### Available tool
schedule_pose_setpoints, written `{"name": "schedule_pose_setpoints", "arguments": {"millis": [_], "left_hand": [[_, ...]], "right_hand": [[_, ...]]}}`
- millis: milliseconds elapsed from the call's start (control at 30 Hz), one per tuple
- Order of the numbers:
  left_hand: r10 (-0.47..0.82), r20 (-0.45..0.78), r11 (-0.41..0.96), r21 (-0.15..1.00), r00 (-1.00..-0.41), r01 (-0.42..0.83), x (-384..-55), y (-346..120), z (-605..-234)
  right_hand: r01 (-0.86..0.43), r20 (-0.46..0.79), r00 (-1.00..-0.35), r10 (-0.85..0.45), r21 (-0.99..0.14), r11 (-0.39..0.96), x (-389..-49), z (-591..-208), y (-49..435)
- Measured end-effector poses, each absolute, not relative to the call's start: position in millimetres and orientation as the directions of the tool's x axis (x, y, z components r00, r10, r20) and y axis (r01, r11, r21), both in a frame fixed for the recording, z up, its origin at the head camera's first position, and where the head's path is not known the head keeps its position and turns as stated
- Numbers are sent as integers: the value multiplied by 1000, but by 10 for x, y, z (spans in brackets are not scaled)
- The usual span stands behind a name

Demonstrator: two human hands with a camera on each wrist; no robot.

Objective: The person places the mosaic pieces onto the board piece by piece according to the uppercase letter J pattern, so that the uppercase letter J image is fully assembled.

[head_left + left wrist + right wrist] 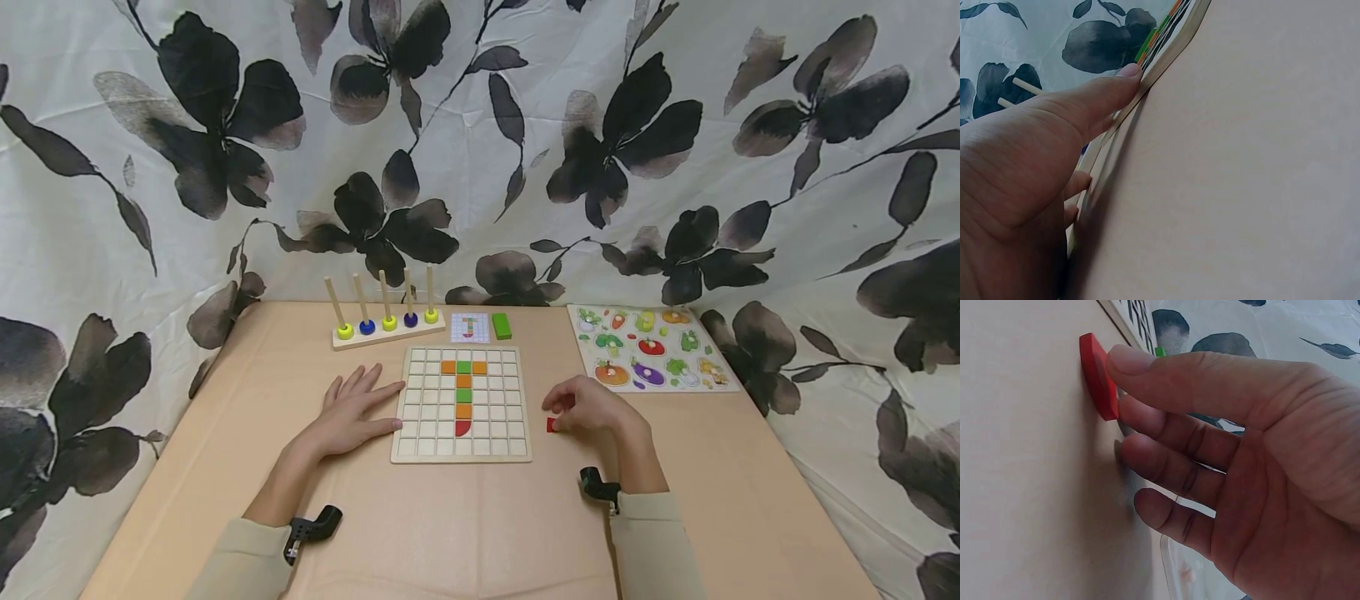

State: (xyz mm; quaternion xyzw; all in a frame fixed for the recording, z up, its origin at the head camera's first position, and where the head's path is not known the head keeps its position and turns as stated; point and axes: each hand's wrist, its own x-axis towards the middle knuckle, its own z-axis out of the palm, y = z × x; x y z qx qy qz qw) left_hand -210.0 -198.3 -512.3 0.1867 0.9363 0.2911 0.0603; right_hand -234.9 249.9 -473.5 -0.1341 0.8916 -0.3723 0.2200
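A pale gridded board (420, 446) lies mid-table, with orange, green and red tiles set in a T shape. The lowest is a red tile with a rounded corner (462, 428). My left hand (352, 417) lies with fingers spread at the board's left side, thumb and index tips on its edge; in the left wrist view the thumb (1104, 94) touches the rim. Right of the board, my right hand (588, 408) pinches a red tile (1099, 378) between thumb and index finger, low over the table. The other fingers (1169, 465) curl loosely.
Behind the board stand a peg rack (390, 332) with yellow and blue rings, a small pattern card (469, 328) and a green block (502, 326). A vegetable picture board (592, 333) lies at the back right. Floral cloth (510, 150) hangs behind the table.
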Motion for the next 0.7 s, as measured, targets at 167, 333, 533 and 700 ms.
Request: {"name": "schedule_pose_setpoints", "arguments": {"millis": [167,333,533,700], "left_hand": [[383,-4,764,563,-924,314,-2102,-1989,-5138],[385,-1,762,564,-923,318,-2100,-1989,-5137],[389,4,763,559,-921,324,-2107,-1990,-5136],[391,2,760,563,-920,324,-2106,-1989,-5134]], "right_hand": [[-80,-306,-855,-419,-720,689,-2362,-4768,2511],[-96,-302,-848,-435,-720,687,-2353,-4754,2503],[-94,-307,-843,-442,-724,683,-2342,-4751,2501],[-113,-297,-840,-454,-721,683,-2336,-4768,2499]]}}
